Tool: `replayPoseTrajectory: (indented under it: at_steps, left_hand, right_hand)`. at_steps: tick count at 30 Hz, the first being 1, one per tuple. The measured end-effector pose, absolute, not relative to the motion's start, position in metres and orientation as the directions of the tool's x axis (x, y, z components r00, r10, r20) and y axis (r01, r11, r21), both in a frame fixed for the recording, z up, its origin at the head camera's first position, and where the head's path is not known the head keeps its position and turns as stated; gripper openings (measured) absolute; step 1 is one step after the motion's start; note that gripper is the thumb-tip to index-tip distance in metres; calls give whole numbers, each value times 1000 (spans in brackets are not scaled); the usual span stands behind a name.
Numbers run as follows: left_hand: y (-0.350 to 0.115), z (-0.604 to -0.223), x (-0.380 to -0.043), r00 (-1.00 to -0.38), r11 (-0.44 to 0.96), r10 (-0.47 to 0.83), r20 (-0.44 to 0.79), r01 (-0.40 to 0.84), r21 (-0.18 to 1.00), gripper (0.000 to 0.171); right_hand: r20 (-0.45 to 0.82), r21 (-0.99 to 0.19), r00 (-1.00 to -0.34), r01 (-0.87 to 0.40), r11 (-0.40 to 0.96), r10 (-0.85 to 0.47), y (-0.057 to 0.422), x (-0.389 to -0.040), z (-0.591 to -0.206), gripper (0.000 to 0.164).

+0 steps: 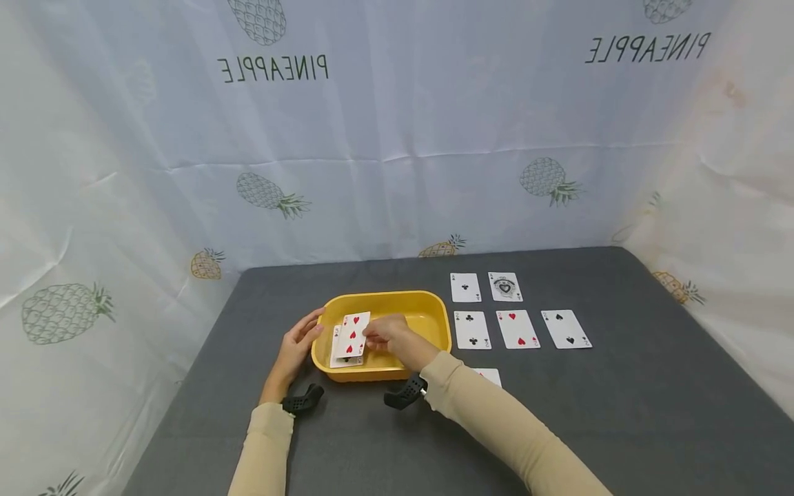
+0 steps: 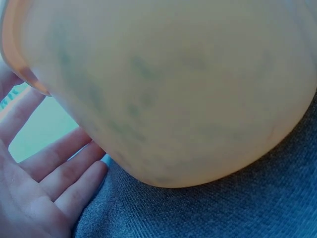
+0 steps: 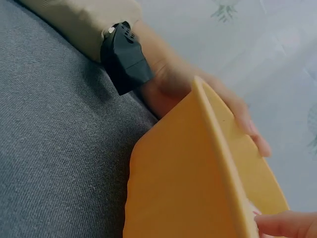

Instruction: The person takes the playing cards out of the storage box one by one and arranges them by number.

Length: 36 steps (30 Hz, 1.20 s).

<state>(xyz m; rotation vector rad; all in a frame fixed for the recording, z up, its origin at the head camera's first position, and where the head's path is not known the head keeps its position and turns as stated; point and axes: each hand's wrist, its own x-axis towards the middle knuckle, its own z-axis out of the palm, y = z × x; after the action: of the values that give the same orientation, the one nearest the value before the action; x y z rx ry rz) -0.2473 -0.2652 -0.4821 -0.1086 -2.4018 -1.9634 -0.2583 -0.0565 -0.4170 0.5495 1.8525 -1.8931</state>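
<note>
A yellow plastic tub [image 1: 372,374] sits on the dark tabletop. My left hand [image 1: 298,348] holds its left end, with the thumb over the rim and the other fingers [image 2: 64,153] along the outside wall. Inside the tub, my right hand [image 1: 391,336] pinches the right edge of a three of hearts [image 1: 353,335], which faces up. Under that card lies another white card [image 1: 336,351] with black pips, mostly covered. From the right wrist view, only the fingertips [image 3: 282,224] of the right hand show past the tub's rim [image 3: 218,139].
Right of the tub lie face-up cards: an ace of clubs [image 1: 465,288], an ornate ace [image 1: 505,287], a two of clubs [image 1: 472,331], a two of hearts [image 1: 517,330] and a two of spades [image 1: 566,330]. My right forearm partly covers another card [image 1: 490,375]. A pineapple-print curtain [image 1: 397,207] surrounds the table.
</note>
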Motion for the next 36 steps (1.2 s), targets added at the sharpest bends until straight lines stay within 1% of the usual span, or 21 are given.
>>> replayPoseTrajectory:
  at_steps: [5, 11, 13, 15, 16, 20, 29, 33, 36]
  left_hand:
    - [-266, -482, -246, -996, 192, 39, 86, 92, 977, 47]
    - [-265, -480, -245, -995, 181, 56, 86, 95, 979, 47]
    - [-265, -479, -245, -995, 182, 57, 77, 86, 979, 47]
    - [-265, -478, -245, -996, 187, 55, 66, 75, 979, 47]
    - [-265, -478, -244, -997, 188, 53, 62, 71, 980, 48]
    - [-264, -477, -244, -997, 191, 51, 54, 63, 980, 47]
    - [-265, -479, -244, -995, 183, 61, 80, 90, 979, 47]
    - [-265, -478, -244, -995, 179, 59, 80, 90, 980, 47]
    - [-264, -479, -244, -995, 172, 60, 80, 89, 981, 47]
  right_hand:
    - [-543, -839, -837, 545, -7, -60, -49, -254, -408, 22]
    - [-443, -894, -872, 448, 26, -210, -28, -242, -397, 23]
    - [-426, -902, -875, 431, 27, -229, -21, -239, -393, 25]
    - [-425, -902, -875, 431, 26, -232, -14, -239, -389, 26]
    - [-443, -892, -870, 451, 12, -215, -12, -240, -387, 26]
    - [-454, -888, -864, 460, 27, -218, 3, -241, -377, 30]
    - [-396, -918, -875, 381, 108, -279, 60, -231, -366, 31]
    - [-411, -911, -876, 388, 138, -253, 80, -228, -365, 35]
    - [-434, -901, -871, 418, 116, -232, 92, -229, -369, 37]
